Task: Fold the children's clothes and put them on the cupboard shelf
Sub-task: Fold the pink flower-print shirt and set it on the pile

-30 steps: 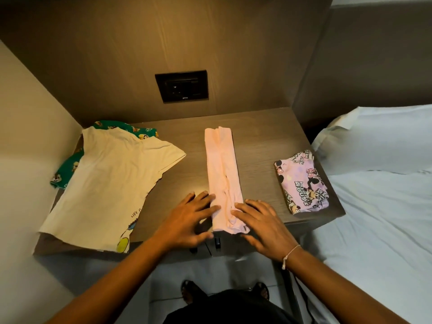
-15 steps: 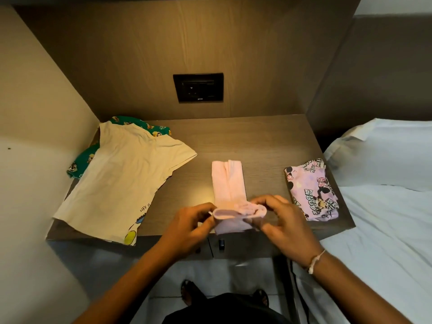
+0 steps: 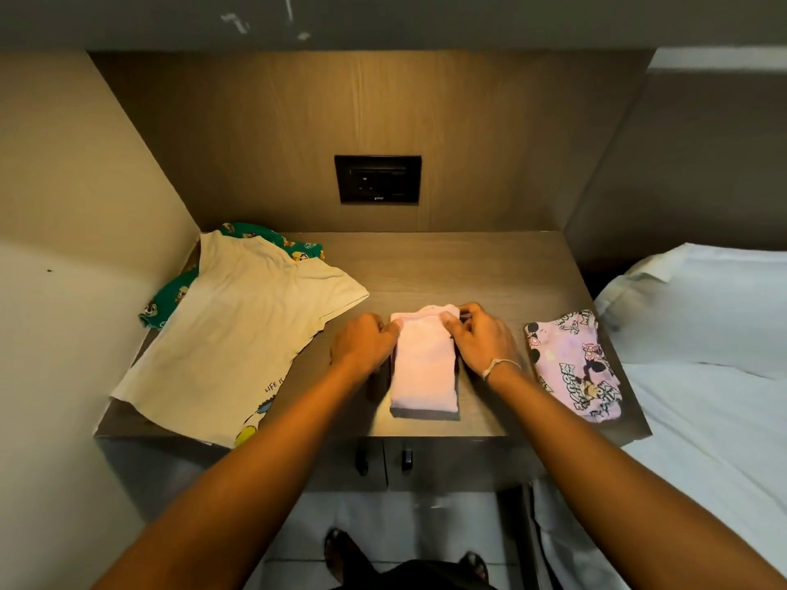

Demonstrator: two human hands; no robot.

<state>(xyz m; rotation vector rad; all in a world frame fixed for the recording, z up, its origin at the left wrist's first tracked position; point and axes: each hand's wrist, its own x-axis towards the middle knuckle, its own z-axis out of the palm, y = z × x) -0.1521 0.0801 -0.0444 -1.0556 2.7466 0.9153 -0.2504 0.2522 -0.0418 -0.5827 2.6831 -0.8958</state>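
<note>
A pale pink garment lies doubled over in the middle of the wooden cupboard top. My left hand pinches its far left corner and my right hand pinches its far right corner. A cream T-shirt is spread flat at the left, over a green printed garment. At the right sits a folded lilac cartoon-print piece.
A black wall socket is set in the back panel. Side walls close in the left and back. A bed with white sheets and a pillow borders the right. Two cupboard door handles sit below the front edge.
The long pink strip was lifted by its near end and carried away from me over itself. It now lies half as long, with both hands at its far edge.
</note>
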